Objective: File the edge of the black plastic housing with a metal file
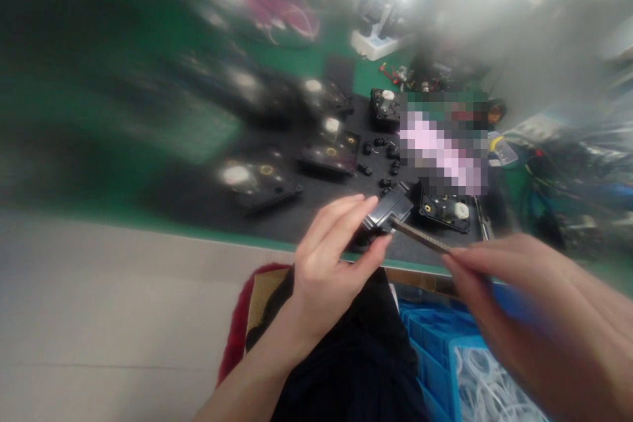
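My left hand [329, 257] is closed on a small black plastic housing [388, 210], pinched between thumb and fingers just above the table's front edge. My right hand [499, 290] grips a thin metal tool [420, 237]. The tool's tip touches the housing's near side. Both hands are close together over my lap, and the picture is smeared by motion.
Several black housings [329, 151] with white and brass parts lie on a dark mat [321, 194] on the green table [99, 119]. Small black loose parts [380, 165] are scattered behind my hands. A blue bin [435, 336] holding white rings [487, 382] stands below right.
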Action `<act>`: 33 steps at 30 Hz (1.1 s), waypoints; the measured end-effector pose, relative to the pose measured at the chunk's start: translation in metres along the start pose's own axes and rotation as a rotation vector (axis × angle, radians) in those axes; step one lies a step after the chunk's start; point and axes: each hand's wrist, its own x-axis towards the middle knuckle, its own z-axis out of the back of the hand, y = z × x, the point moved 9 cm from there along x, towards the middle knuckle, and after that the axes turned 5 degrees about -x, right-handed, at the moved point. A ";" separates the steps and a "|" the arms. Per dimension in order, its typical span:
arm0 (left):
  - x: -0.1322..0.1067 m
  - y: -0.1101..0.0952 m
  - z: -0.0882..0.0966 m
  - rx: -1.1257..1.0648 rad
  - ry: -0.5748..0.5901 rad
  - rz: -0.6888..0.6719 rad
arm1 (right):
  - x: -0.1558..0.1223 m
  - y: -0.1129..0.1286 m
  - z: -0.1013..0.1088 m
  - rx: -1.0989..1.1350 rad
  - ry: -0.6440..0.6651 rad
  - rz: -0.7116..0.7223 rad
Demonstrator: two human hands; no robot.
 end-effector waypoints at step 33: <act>0.001 0.000 0.001 -0.015 -0.005 -0.004 | -0.010 -0.001 -0.006 0.065 -0.036 0.039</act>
